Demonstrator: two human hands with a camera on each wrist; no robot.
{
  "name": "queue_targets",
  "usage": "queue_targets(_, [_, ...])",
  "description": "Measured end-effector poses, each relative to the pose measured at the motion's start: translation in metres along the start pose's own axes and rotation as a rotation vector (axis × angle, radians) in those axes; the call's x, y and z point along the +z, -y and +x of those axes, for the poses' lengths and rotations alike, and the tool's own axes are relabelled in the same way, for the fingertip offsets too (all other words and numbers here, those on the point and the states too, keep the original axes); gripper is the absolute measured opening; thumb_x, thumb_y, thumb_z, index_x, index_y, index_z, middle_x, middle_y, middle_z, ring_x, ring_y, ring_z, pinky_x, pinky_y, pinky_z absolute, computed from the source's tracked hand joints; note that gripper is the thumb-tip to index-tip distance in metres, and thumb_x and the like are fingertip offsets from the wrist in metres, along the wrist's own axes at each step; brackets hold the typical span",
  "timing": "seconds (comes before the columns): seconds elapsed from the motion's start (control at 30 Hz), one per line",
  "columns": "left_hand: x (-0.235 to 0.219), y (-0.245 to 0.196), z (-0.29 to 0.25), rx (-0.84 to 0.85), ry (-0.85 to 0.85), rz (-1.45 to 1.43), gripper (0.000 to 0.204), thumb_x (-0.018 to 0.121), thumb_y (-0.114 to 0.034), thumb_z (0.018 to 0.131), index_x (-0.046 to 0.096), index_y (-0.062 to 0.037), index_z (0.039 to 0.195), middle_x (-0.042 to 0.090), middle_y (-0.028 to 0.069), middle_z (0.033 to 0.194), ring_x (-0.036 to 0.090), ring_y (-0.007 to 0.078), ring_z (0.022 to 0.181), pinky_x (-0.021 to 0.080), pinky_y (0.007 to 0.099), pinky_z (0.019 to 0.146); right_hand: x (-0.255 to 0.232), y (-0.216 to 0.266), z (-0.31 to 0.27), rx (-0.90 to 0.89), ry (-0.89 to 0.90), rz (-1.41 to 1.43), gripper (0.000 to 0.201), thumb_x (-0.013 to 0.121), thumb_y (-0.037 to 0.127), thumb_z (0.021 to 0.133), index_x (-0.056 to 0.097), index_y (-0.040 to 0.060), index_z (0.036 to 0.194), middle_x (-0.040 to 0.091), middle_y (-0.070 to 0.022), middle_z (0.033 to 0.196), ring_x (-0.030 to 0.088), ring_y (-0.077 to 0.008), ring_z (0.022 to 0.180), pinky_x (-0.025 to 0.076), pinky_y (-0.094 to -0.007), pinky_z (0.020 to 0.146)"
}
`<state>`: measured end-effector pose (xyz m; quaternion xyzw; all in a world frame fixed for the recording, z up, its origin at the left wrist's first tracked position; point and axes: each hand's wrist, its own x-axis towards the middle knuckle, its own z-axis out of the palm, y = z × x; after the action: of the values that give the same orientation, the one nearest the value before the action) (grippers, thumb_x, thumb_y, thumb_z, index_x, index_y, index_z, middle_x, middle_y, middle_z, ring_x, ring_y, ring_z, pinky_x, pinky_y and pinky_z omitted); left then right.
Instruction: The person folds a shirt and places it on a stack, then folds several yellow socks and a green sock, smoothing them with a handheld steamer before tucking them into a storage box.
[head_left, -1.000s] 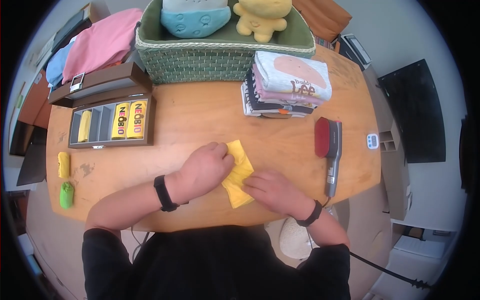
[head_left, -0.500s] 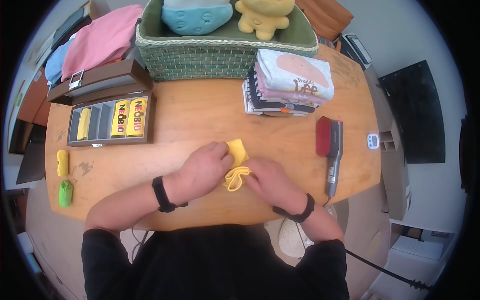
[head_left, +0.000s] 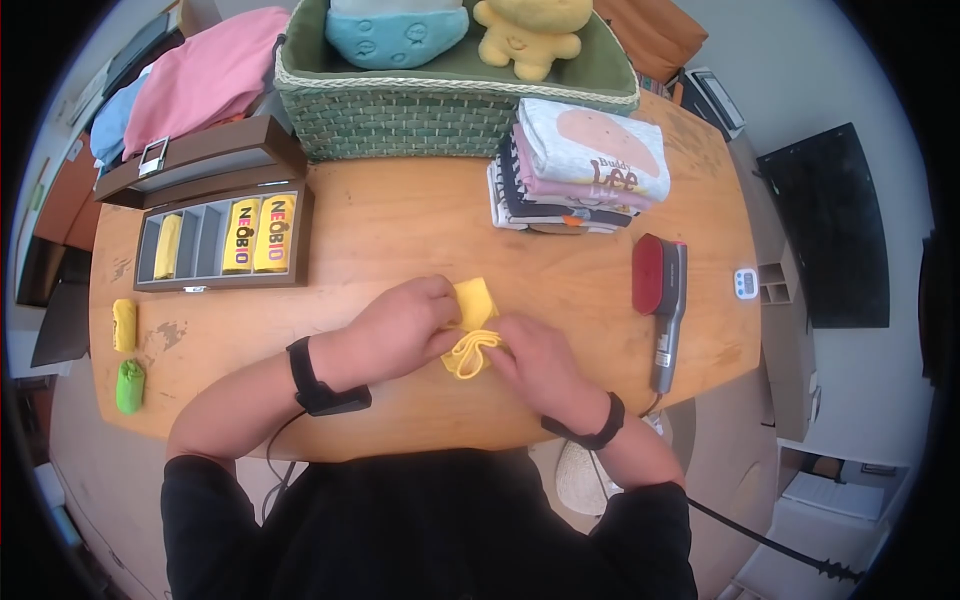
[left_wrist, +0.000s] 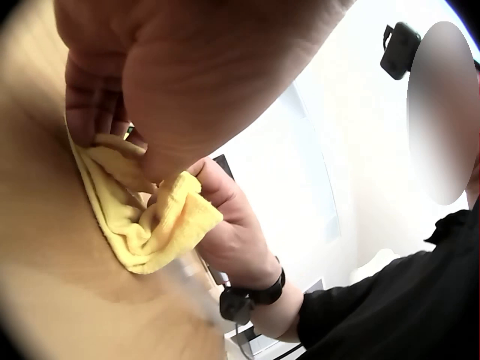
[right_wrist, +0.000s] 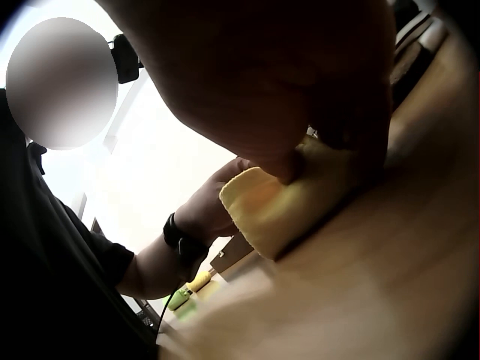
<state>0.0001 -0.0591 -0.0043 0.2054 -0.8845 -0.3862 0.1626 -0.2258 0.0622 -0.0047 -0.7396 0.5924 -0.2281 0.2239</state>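
Left hand [head_left: 400,325]: over there by the cloth, fingers curled and pinching its left side; it has shifted a little in the last half second, the thumb now reaching in beside the folds.
Right hand [head_left: 543,362]: pinches the near, folded end between thumb and fingers, much as it did half a second ago.
Yellow cloth [head_left: 472,350]: between the two hands, over the middle of the near side of the table [head_left: 400,210]. A second ago it lay longer and flatter; now its near part is doubled into loops, so it is more compact, while the far part looks smooth.
Brown box [head_left: 303,235]: open, beyond the left forearm, with two lettered yellow rolls [head_left: 256,235] at its right end and a plain yellow roll [head_left: 168,247] towards the left.
Small bundles: a yellow one [head_left: 124,325] and a green one [head_left: 130,386], near the left edge.
Folded clothes [head_left: 595,170]: stacked before the green basket [head_left: 400,125], right of centre.
Red-faced brush [head_left: 667,325]: well to the right, in the same place.
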Motion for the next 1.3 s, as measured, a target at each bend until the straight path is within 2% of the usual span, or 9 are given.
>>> queue_targets(0.17, [-0.002, 0.002, 0.001, -0.005, 0.005, -0.016, 0.013, 0.074, -0.008, 0.090, 0.070, 0.0002, 0.099, 0.065, 0.0176, 0.107, 0.064, 0.0407, 0.098, 0.056, 0.0464, 0.086, -0.001, -0.001, 0.001, -0.032, -0.004, -0.076, 0.021, 0.073, 0.019, 0.096, 0.064, 0.0108, 0.113, 0.061, -0.0125, 0.098, 0.066, -0.0368, 0.084, 0.055, -0.0473, 0.070])
queue_targets(0.47, [-0.001, -0.002, 0.010, -0.133, -0.063, -0.003, 0.014, 0.061, -0.009, 0.099, 0.059, 0.0046, 0.094, 0.065, 0.0269, 0.090, 0.066, 0.0490, 0.086, 0.054, 0.0548, 0.079, -0.012, 0.010, 0.001, -0.006, 0.063, -0.116, 0.025, 0.072, 0.019, 0.097, 0.066, 0.0139, 0.120, 0.061, -0.0125, 0.100, 0.067, -0.0355, 0.084, 0.056, -0.0457, 0.067])
queue_targets(0.53, [-0.003, -0.003, 0.009, -0.192, -0.046, -0.021, 0.013, 0.059, -0.011, 0.101, 0.062, 0.0016, 0.103, 0.067, 0.0263, 0.092, 0.065, 0.0493, 0.089, 0.053, 0.0531, 0.080, -0.013, 0.013, 0.005, -0.026, 0.089, -0.158, 0.022, 0.069, 0.019, 0.099, 0.064, 0.0131, 0.119, 0.061, -0.0143, 0.100, 0.068, -0.0359, 0.083, 0.056, -0.0466, 0.066])
queue_targets(0.87, [-0.007, -0.003, -0.002, -0.266, -0.121, -0.160, 0.014, 0.056, -0.013, 0.106, 0.060, 0.0005, 0.106, 0.067, 0.0236, 0.091, 0.067, 0.0433, 0.085, 0.054, 0.0465, 0.078, 0.006, 0.000, 0.025, 0.012, 0.106, -0.273, 0.016, 0.068, 0.019, 0.099, 0.062, 0.0086, 0.108, 0.063, -0.0141, 0.092, 0.069, -0.0361, 0.080, 0.055, -0.0476, 0.065])
queue_targets(0.97, [-0.005, -0.007, -0.007, -0.242, -0.149, -0.177, 0.012, 0.057, -0.011, 0.106, 0.060, 0.0001, 0.107, 0.068, 0.0218, 0.096, 0.067, 0.0410, 0.085, 0.054, 0.0444, 0.078, 0.008, 0.001, 0.027, 0.065, 0.081, -0.223, 0.018, 0.068, 0.020, 0.098, 0.061, 0.0070, 0.107, 0.065, -0.0152, 0.092, 0.069, -0.0369, 0.081, 0.055, -0.0478, 0.066])
queue_targets(1.07, [-0.001, -0.013, -0.009, -0.144, -0.190, -0.281, 0.008, 0.058, -0.008, 0.104, 0.059, 0.0003, 0.104, 0.065, 0.0214, 0.093, 0.064, 0.0447, 0.083, 0.053, 0.0502, 0.077, 0.010, 0.002, 0.028, 0.103, 0.057, -0.208, 0.021, 0.070, 0.022, 0.097, 0.062, 0.0057, 0.108, 0.067, -0.0162, 0.094, 0.070, -0.0375, 0.083, 0.056, -0.0486, 0.067])
queue_targets(1.13, [0.004, -0.011, -0.009, 0.059, -0.217, -0.204, 0.004, 0.061, -0.004, 0.100, 0.059, -0.0005, 0.103, 0.064, 0.0199, 0.095, 0.063, 0.0431, 0.085, 0.054, 0.0490, 0.078, 0.010, 0.000, 0.029, 0.135, 0.060, -0.193, 0.023, 0.073, 0.022, 0.095, 0.064, 0.0047, 0.106, 0.068, -0.0168, 0.095, 0.070, -0.0390, 0.085, 0.056, -0.0500, 0.070])
queue_targets(1.23, [0.006, -0.002, -0.010, 0.127, -0.147, -0.142, 0.010, 0.060, -0.006, 0.100, 0.062, -0.0013, 0.110, 0.068, 0.0194, 0.105, 0.065, 0.0426, 0.094, 0.055, 0.0466, 0.086, 0.012, -0.008, 0.031, 0.192, 0.090, -0.129, 0.027, 0.073, 0.024, 0.096, 0.065, 0.0029, 0.111, 0.072, -0.0185, 0.100, 0.070, -0.0412, 0.089, 0.057, -0.0502, 0.077])
queue_targets(1.3, [0.009, -0.001, -0.008, 0.144, -0.167, -0.110, 0.008, 0.061, -0.005, 0.099, 0.060, -0.0009, 0.106, 0.066, 0.0200, 0.101, 0.064, 0.0433, 0.092, 0.054, 0.0486, 0.083, 0.010, -0.012, 0.034, 0.219, 0.083, -0.066, 0.028, 0.075, 0.023, 0.094, 0.066, 0.0026, 0.110, 0.072, -0.0191, 0.101, 0.070, -0.0417, 0.090, 0.056, -0.0507, 0.078])
